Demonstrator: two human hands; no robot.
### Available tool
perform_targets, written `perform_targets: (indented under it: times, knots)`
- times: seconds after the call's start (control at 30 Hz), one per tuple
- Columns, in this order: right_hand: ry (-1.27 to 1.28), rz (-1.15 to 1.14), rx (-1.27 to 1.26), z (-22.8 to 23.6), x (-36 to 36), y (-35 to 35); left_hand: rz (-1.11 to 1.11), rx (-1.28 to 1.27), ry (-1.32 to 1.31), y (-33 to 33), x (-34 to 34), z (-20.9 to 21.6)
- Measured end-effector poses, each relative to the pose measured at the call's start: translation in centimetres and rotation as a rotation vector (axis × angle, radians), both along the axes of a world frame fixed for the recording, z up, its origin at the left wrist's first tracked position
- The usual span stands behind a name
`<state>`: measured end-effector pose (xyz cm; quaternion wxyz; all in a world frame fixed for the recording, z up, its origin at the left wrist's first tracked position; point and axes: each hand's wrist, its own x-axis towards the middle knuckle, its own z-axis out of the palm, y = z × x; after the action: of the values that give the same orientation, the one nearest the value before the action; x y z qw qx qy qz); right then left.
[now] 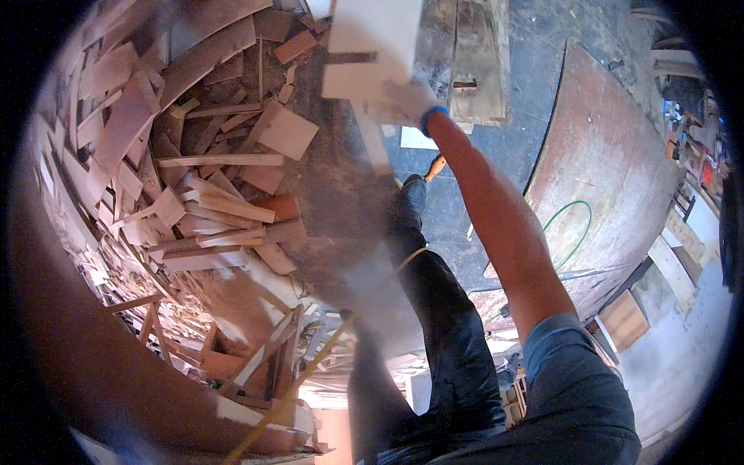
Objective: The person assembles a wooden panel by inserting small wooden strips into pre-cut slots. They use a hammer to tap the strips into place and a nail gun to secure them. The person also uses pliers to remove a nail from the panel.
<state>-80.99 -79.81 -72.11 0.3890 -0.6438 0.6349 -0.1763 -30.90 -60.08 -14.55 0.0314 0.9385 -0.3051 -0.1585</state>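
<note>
My right hand (407,102), with a blue band at the wrist, reaches forward to the top middle of the view. It is smeared by motion. The hand appears closed on the right end of a short pale board (353,81); its fingertips cannot be made out. Just beyond, a larger pale panel (380,31) lies partly behind the short board, with a dark gap between them at the left. My left hand is not in view. Near my shoe, an orange-handled tool (436,167) lies on the floor.
A large heap of wood offcuts (232,209) fills the left side. Worn planks (477,70) lie ahead, right of the panel. A big reddish sheet (604,155) with a green loop (570,203) lies at the right. A yellow cord (325,349) crosses near my legs.
</note>
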Motion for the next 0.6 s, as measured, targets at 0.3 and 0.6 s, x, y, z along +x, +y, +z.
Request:
perform_targets:
  times: [0.3,0.6]
  knots:
    - [-0.742,-0.396,0.024,35.6,2.9,-4.6,-0.078,-0.036,0.032,1.5,-0.8,5.4]
    - [-1.08,-0.576,0.542,68.5,7.0,13.1,-0.369,-0.01,0.281,-4.1,-6.6,15.8]
